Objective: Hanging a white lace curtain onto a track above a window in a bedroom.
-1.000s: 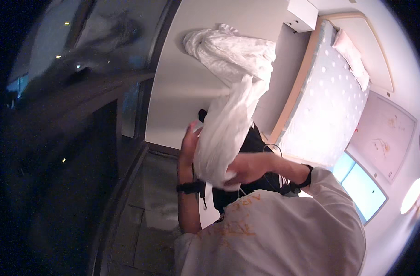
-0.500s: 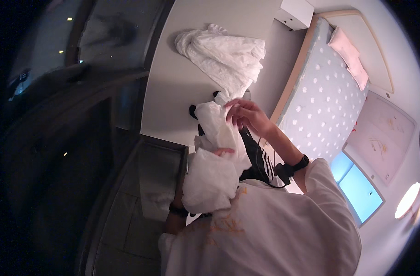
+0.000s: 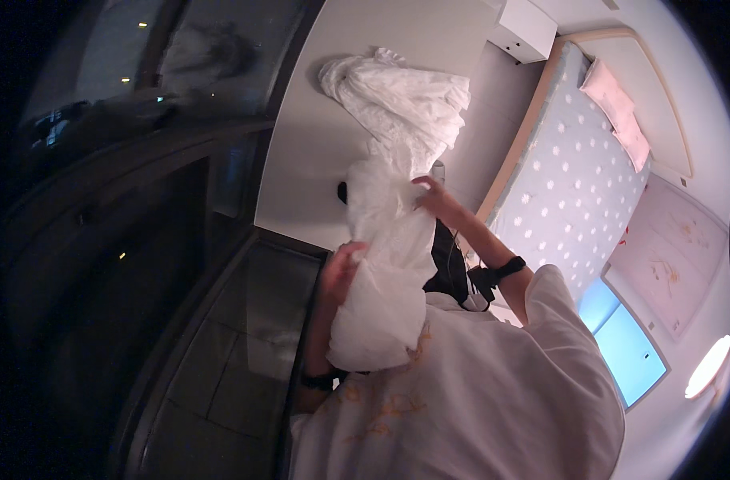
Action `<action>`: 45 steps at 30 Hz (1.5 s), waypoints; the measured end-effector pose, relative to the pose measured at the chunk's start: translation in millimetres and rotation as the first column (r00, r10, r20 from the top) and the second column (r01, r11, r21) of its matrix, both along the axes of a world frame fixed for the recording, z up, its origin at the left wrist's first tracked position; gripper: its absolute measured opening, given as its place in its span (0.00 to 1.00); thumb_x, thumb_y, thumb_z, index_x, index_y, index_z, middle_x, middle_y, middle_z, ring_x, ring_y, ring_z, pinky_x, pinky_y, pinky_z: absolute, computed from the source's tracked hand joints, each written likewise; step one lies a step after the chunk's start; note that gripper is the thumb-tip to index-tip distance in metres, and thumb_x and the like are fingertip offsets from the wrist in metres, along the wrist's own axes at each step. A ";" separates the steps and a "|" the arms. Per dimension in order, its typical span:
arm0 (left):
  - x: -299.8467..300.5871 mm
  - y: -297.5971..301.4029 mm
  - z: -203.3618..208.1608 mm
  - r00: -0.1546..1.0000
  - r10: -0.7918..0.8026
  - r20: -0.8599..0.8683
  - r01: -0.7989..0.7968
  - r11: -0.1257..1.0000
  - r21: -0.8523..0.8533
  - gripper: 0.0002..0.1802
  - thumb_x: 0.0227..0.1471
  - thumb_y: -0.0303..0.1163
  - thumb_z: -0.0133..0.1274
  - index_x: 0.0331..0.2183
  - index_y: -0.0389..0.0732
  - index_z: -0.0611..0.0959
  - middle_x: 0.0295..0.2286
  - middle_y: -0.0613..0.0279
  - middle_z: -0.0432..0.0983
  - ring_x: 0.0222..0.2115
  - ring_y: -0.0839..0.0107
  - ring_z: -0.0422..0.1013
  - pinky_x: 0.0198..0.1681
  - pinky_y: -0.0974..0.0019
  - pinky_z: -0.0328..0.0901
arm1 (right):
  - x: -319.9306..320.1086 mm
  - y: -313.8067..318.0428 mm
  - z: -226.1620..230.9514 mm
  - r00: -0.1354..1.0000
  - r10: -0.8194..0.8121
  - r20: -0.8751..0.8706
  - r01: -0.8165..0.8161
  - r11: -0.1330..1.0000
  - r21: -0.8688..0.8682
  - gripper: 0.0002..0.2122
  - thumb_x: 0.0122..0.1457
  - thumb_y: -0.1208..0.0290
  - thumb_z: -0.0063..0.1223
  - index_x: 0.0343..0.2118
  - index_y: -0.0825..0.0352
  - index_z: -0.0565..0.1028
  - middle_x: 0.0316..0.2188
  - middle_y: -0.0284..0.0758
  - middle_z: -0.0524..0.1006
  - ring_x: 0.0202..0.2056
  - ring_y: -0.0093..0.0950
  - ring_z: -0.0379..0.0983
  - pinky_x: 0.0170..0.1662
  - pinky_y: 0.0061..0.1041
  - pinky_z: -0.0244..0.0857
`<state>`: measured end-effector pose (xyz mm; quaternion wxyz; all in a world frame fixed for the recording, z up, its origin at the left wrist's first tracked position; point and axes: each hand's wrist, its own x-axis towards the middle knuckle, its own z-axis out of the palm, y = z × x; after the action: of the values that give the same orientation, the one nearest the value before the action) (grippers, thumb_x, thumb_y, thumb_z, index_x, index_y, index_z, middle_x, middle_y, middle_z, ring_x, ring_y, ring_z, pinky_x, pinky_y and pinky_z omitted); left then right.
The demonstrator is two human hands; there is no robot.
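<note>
White cloth (image 3: 378, 320), one, running near to far between two hands: left hand (image 3: 342, 270) pinching its left edge, right hand (image 3: 435, 200) with fingers bent at its right edge, grip unclear. Step, apparently: gathering the near length; next move calls for an even hold. Right: bed (image 3: 558, 180), one; far right: white cabinet (image 3: 527, 30), one.

Head cam, fisheye, facing dn, near

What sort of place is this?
Probably a bedroom: there's a bed with a white-spotted grey cover, pink pillows at its head, and a small white cabinet near that end.
</note>
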<state>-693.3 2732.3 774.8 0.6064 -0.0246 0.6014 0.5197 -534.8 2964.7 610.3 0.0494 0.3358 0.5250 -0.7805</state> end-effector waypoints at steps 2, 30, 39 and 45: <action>-19.9 -5.4 19.0 0.968 0.163 -0.192 -0.168 0.986 -0.011 0.20 0.57 0.31 0.49 0.51 0.39 0.74 0.36 0.64 0.73 0.31 0.79 0.68 0.33 0.75 0.64 | 4.0 27.8 13.2 0.989 -0.080 0.127 0.078 0.997 0.017 0.22 0.55 0.75 0.51 0.54 0.62 0.66 0.32 0.33 0.75 0.31 0.21 0.72 0.30 0.20 0.64; -8.3 39.5 172.6 0.321 0.135 -0.937 0.287 0.929 0.232 0.10 0.42 0.21 0.60 0.31 0.44 0.84 0.29 0.58 0.77 0.23 0.68 0.72 0.24 0.69 0.65 | -106.2 36.4 229.2 0.676 0.407 -0.614 -0.229 0.909 0.349 0.41 0.47 0.61 0.68 0.62 0.66 0.57 0.63 0.40 0.58 0.63 0.33 0.54 0.63 0.36 0.48; -4.1 62.3 146.1 0.938 0.182 -0.294 -0.101 0.957 0.271 0.16 0.50 0.17 0.51 0.42 0.39 0.77 0.38 0.58 0.77 0.29 0.72 0.74 0.29 0.70 0.68 | -58.7 68.8 245.3 0.656 0.358 -0.665 -0.464 0.886 0.021 0.11 0.54 0.73 0.57 0.39 0.72 0.78 0.36 0.40 0.80 0.39 0.31 0.78 0.41 0.26 0.68; -2.2 17.0 4.9 0.970 -0.193 -0.148 0.175 0.976 -0.131 0.21 0.62 0.43 0.43 0.50 0.39 0.70 0.43 0.53 0.73 0.40 0.68 0.72 0.45 0.65 0.66 | -51.4 13.6 275.1 0.843 0.248 -0.477 -0.210 0.969 0.133 0.10 0.53 0.78 0.54 0.39 0.70 0.74 0.23 0.41 0.76 0.24 0.34 0.75 0.29 0.30 0.66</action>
<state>-695.6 2749.3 779.7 0.5994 0.0377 0.6770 0.4254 -586.2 2978.3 885.4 -0.0048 0.0637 0.5856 -0.8081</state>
